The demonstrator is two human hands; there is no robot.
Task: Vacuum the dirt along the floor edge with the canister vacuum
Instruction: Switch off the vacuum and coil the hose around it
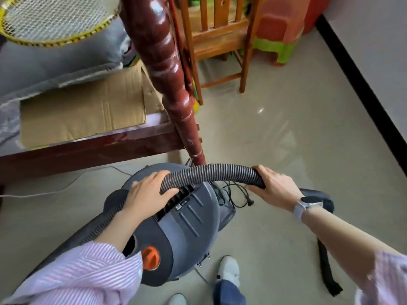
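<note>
A grey canister vacuum (187,225) with an orange knob (150,258) stands on the pale floor right below me. Its ribbed hose (211,176) arches across the top of the canister between my hands. My left hand (147,190) grips the hose at its left end, over the canister's lid. My right hand (273,188), with a watch on the wrist, grips the hose at its right end. Beyond that hand the hose runs down behind my forearm to a flat black nozzle (329,274) lying on the floor at the lower right.
A dark red bed frame with a turned post (167,69) stands close on the left, cardboard (83,115) and a racket (55,20) on it. A wooden chair (220,40) and stacked plastic stools (282,34) stand ahead. A black skirting (361,84) lines the right wall. Thin cords (237,194) lie by the canister.
</note>
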